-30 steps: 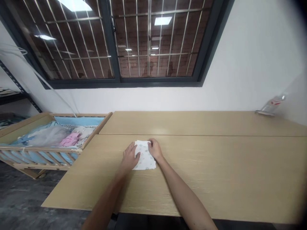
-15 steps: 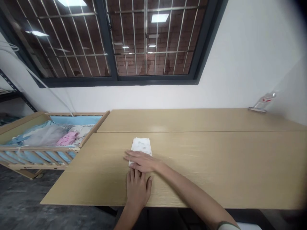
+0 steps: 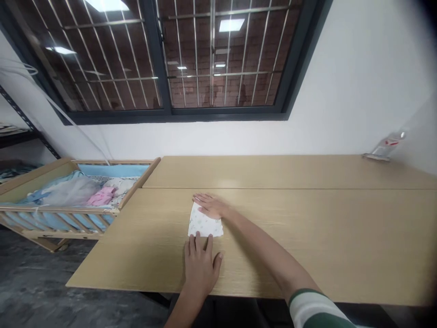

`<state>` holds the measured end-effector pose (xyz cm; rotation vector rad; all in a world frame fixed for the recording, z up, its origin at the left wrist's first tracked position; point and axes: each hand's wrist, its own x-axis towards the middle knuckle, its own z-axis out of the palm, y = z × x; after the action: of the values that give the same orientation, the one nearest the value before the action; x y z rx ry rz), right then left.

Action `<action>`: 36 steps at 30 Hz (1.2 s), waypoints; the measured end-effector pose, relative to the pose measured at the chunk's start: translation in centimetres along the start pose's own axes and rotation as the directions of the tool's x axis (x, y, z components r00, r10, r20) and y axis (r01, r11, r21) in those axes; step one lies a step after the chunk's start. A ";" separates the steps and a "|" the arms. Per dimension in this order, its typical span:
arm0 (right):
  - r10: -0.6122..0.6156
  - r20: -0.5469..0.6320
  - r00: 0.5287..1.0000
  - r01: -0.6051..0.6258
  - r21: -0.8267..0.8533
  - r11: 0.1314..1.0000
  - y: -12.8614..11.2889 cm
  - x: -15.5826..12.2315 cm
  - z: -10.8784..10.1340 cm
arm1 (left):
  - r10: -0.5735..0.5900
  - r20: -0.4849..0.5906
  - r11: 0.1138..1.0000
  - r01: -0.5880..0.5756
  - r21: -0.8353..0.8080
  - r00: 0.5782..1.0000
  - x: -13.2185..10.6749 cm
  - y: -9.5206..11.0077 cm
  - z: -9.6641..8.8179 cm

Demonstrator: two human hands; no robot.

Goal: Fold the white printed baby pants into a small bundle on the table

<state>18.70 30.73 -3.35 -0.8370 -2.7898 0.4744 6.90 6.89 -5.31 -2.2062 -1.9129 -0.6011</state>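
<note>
A small folded white cloth point(image 3: 204, 224) with a faint printed pattern lies on the wooden table point(image 3: 307, 232), near its front left part. My right hand point(image 3: 211, 206) lies flat and open across the cloth's far end, fingers pointing left. Flat on the table just in front of the cloth rests my left hand point(image 3: 200, 265), its fingers stretched out and the fingertips touching the cloth's near edge.
A wooden baby crib point(image 3: 68, 196) with blue, white and pink fabrics stands against the table's left side. A plastic bottle point(image 3: 385, 148) lies at the far right corner. A barred window point(image 3: 191, 59) fills the wall behind. A dark shelf point(image 3: 17, 132) stands at far left.
My right hand slid from the cloth's near end to its far end. The left hand stayed flat in front of the cloth. One second ago both hands were gripping the cloth's far edge.
</note>
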 end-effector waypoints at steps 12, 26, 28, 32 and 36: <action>0.189 -0.409 0.893 -0.092 0.246 0.965 -4.5 -7.8 -1.2 | 0.223 0.039 0.955 -0.210 -0.209 0.974 2.7 -7.7 -0.7; 0.165 -0.247 0.955 -0.136 0.130 0.982 -8.8 -13.0 0.5 | 0.369 -0.041 0.884 -0.364 -0.292 0.929 5.0 -11.8 1.6; 0.178 -0.278 0.944 -0.150 0.118 0.982 -8.9 -12.9 1.1 | 0.347 -0.065 0.884 -0.349 -0.310 0.936 4.9 -11.7 1.9; 0.201 -0.327 0.923 -0.177 0.101 0.979 -9.3 -13.0 2.1 | 0.324 -0.074 0.880 -0.329 -0.342 0.943 4.7 -11.5 1.8; 0.217 -0.375 0.901 -0.171 0.150 0.974 -10.1 -14.0 2.6 | 0.286 -0.011 0.847 -0.258 -0.465 0.958 4.1 -10.9 1.0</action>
<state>24.44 14.27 -3.41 -1.0592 -2.3058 0.4363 -3.16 12.87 -6.12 -2.7459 -1.5482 -1.0408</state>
